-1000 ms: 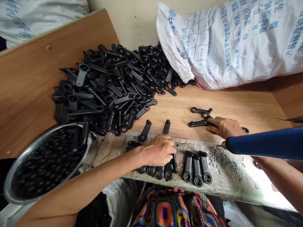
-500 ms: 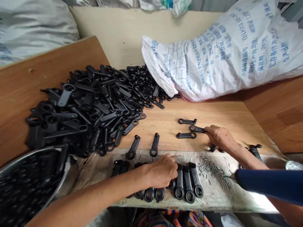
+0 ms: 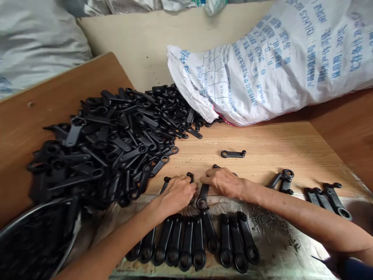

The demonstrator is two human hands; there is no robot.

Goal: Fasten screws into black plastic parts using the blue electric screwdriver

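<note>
At the far left, a grey sack (image 3: pixel 37 46) is slumping behind the table, cut off by the frame, and a steel basin (image 3: pixel 37 212) is sitting at the lower corner, also cut off and filled with dark pieces too shadowed to make out singly. Beside it, a heap of black plastic levers (image 3: pixel 101 147) is spreading across the wooden tabletop (image 3: pixel 262 151). At the heap's near edge, the left hand (image 3: pixel 176 194) is curling downward, its fingers bent over a lever whose ends barely show past them; how firmly it is holding that lever cannot be told. Just beside it, the right hand (image 3: pixel 223 182) is reaching across with its fingers stretched out and nearly flat, lying over another lever, though any pinch is hidden. Between the hands, a single lever (image 3: pixel 203 196) is pointing toward the person, its upper end hidden near the fingers. Below them, a row of levers (image 3: pixel 186 243) is lying side by side on a clear plastic sheet (image 3: pixel 279 252). Farther right, a lone lever (image 3: pixel 233 154) is resting on the bare wood, short metal pins (image 3: pixel 271 221) are scattering over the sheet, and two small groups of levers (image 3: pixel 284 181) (image 3: pixel 328 200) are lying near the right edge. A white woven sack (image 3: pixel 276 70) is leaning along the table's back edge, its printing too warped to read.
</note>
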